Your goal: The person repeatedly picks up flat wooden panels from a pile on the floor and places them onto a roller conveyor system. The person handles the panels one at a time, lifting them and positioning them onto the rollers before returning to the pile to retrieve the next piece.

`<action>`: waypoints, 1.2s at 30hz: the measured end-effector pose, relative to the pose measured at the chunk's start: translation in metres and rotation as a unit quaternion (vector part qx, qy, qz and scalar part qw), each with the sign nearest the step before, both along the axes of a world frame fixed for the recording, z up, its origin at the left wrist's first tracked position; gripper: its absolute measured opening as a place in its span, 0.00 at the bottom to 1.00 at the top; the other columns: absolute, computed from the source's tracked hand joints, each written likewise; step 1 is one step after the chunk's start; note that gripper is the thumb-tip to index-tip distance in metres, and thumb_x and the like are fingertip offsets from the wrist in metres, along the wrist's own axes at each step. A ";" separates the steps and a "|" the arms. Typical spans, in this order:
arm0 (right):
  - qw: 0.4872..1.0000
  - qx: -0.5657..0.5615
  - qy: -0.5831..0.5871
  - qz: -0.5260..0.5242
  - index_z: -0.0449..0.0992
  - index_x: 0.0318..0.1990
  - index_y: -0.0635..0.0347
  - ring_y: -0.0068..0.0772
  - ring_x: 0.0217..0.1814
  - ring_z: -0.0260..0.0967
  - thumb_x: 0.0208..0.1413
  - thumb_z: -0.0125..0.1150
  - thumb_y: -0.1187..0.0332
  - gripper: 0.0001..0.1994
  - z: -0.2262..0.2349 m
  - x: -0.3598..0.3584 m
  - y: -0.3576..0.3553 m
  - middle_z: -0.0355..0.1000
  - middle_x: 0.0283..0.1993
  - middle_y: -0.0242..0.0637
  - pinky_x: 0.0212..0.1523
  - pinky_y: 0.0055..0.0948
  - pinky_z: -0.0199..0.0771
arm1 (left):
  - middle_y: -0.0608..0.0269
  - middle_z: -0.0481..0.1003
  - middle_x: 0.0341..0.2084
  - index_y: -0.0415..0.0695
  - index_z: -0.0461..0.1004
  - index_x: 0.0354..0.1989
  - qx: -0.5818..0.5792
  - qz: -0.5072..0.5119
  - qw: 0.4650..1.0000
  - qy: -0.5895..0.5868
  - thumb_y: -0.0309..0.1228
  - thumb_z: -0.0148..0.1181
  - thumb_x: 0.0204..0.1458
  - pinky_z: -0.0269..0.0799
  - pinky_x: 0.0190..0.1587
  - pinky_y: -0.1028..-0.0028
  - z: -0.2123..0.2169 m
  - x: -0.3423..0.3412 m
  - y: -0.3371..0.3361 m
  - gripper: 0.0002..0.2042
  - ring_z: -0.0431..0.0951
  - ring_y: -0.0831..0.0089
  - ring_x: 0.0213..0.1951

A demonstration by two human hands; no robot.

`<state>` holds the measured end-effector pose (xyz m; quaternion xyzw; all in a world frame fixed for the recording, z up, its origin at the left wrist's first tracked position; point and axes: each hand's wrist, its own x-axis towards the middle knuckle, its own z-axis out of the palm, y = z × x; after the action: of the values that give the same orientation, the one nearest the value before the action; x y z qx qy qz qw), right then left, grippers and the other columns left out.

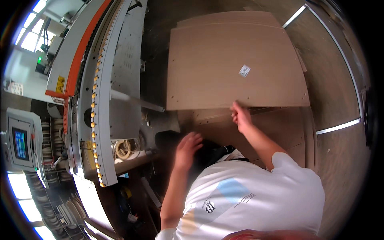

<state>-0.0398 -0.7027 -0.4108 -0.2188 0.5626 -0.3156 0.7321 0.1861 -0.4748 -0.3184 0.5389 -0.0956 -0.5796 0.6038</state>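
1. My white shirt [256, 196] sits nearest; beyond it lies the brown cardboard sheet [208, 60], above other cardboard [276, 132].
2. My right hand [241, 117] curls at its near edge; whether it pinches, I can't tell.
3. My left hand [189, 149] is loosely open, empty.
4. I'd support both sides evenly, clearing the rod [136, 101].

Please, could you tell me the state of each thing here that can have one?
Brown panel: roughly level, above other panels
White label: flat on brown panel
Right hand: curled at brown panel's edge, grip unclear
Left hand: loosely open, appears empty
Control screen: lit
Green light: on
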 end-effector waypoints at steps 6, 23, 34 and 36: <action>0.929 -0.112 0.054 0.348 0.83 0.44 0.62 0.23 0.32 0.78 0.69 0.66 0.53 0.18 0.107 -0.047 0.028 0.82 0.34 0.34 0.35 0.26 0.79 | 0.43 0.64 0.73 0.36 0.61 0.75 0.080 0.103 0.959 0.253 0.44 0.50 0.74 0.65 0.73 0.49 -0.066 -0.027 -0.090 0.29 0.67 0.50 0.72; 0.947 -0.130 0.295 0.003 0.73 0.68 0.72 0.44 0.73 0.69 0.66 0.60 0.41 0.40 0.055 -0.332 -0.096 0.73 0.71 0.46 0.74 0.40 0.64 | 0.50 0.75 0.63 0.37 0.69 0.68 -0.091 0.057 0.981 0.159 0.37 0.60 0.66 0.69 0.70 0.52 -0.019 -0.021 -0.023 0.25 0.74 0.53 0.66; 0.989 -0.079 0.124 0.004 0.76 0.67 0.62 0.41 0.66 0.74 0.63 0.64 0.43 0.35 0.105 -0.246 -0.068 0.77 0.66 0.40 0.67 0.41 0.72 | 0.55 0.77 0.57 0.39 0.70 0.66 -0.268 0.150 0.951 0.034 0.26 0.65 0.56 0.74 0.64 0.56 0.081 -0.012 0.065 0.27 0.78 0.59 0.61; 0.992 -0.076 0.089 0.039 0.77 0.65 0.62 0.40 0.65 0.74 0.63 0.64 0.43 0.33 0.114 -0.215 -0.073 0.77 0.65 0.39 0.66 0.41 0.72 | 0.55 0.77 0.57 0.39 0.69 0.66 -0.278 0.175 0.944 0.024 0.26 0.66 0.55 0.74 0.64 0.55 0.088 -0.005 0.090 0.28 0.77 0.59 0.61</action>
<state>-0.2547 -0.7757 -0.2972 -0.3227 0.5906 -0.3085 0.6722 0.1816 -0.3845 -0.2302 0.3435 -0.1426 -0.4280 0.8237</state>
